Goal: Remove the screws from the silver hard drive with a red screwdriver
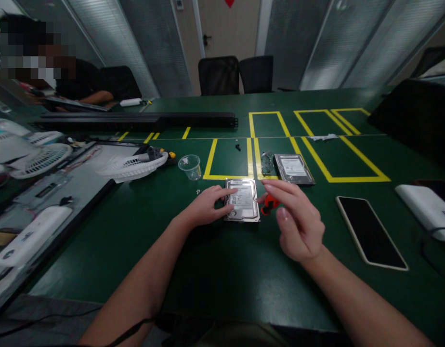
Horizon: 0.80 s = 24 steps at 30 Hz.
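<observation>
A silver hard drive (244, 200) lies label up on the green table. My left hand (210, 205) rests on its left side, fingers apart over the label. To the right of the drive is my right hand (298, 219), its fingers bent around a red and black tool (269, 204), which looks like a small screwdriver. Behind my right hand sits a second hard drive (294, 167), with a small clear item (267, 164) at its left. A clear plastic cup (190, 166) stands behind my left hand, and a few tiny bits (198, 192) lie near it.
A phone (372, 232) and a white power bank (426, 209) lie at the right. White fan parts (136, 165) and a large panel (78, 178) occupy the left. Long black bars (136, 120) lie further back. A person (81, 82) sits at the far left.
</observation>
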Each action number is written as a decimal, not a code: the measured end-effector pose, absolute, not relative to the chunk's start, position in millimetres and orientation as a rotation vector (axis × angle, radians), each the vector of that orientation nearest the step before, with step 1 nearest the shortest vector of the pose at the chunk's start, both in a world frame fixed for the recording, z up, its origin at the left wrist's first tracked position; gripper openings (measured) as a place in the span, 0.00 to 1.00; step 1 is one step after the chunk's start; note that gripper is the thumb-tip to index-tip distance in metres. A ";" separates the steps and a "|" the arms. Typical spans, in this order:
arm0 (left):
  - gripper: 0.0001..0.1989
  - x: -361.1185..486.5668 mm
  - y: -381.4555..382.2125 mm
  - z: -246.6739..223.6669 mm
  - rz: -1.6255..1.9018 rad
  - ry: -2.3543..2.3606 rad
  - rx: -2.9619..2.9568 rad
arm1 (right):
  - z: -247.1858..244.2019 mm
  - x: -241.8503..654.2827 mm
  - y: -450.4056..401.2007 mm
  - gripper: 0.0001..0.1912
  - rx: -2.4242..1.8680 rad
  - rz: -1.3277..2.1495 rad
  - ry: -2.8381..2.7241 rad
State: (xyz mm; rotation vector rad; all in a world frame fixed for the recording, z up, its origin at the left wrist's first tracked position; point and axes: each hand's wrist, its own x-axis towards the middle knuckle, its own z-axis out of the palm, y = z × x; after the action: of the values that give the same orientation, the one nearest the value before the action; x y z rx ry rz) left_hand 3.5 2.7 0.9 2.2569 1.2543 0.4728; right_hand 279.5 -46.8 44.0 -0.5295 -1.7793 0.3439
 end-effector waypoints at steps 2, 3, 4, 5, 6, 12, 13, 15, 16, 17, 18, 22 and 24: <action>0.30 3.4 2.7 0.9 0.477 1.255 2.259 | 42.9 279.8 -46.6 0.26 -0.525 0.361 -1.775; 0.30 3.3 2.6 0.8 0.479 1.255 2.259 | 42.3 280.0 -46.5 0.26 -0.520 0.371 -1.774; 0.30 3.3 2.5 0.8 0.480 1.257 2.259 | 41.6 280.2 -46.4 0.27 -0.510 0.381 -1.774; 0.30 3.3 2.4 0.7 0.478 1.258 2.258 | 41.0 280.4 -46.2 0.27 -0.499 0.386 -1.778; 0.30 3.3 2.3 0.7 0.477 1.259 2.258 | 40.6 280.5 -46.0 0.27 -0.488 0.388 -1.785; 0.30 3.7 2.0 2.1 0.474 1.258 2.253 | 41.7 280.1 -44.6 0.29 -0.476 0.357 -1.811; 0.30 3.7 1.9 2.4 0.472 1.258 2.251 | 42.1 280.0 -44.5 0.29 -0.479 0.352 -1.812; 0.30 3.8 1.8 2.7 0.471 1.261 2.250 | 42.7 279.9 -44.4 0.28 -0.488 0.337 -1.814; 0.30 3.8 1.8 2.7 0.470 1.263 2.251 | 42.9 279.9 -44.4 0.28 -0.493 0.330 -1.813; 0.30 3.7 1.8 2.7 0.468 1.264 2.253 | 43.0 279.9 -44.5 0.28 -0.497 0.327 -1.812; 0.30 3.7 1.8 2.7 0.466 1.264 2.255 | 43.0 280.0 -44.5 0.28 -0.497 0.326 -1.809; 0.30 4.1 1.9 3.5 0.466 1.260 2.256 | 42.5 280.5 -44.3 0.29 -0.487 0.328 -1.808; 0.30 4.6 1.7 4.3 0.474 1.256 2.254 | 42.1 280.9 -44.1 0.30 -0.494 0.314 -1.812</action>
State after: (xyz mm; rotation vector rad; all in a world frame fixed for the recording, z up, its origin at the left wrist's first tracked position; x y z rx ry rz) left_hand 4.6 1.7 4.3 2.2544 1.2561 0.4739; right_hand 280.9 -44.1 42.1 -0.4938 -1.8123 0.3145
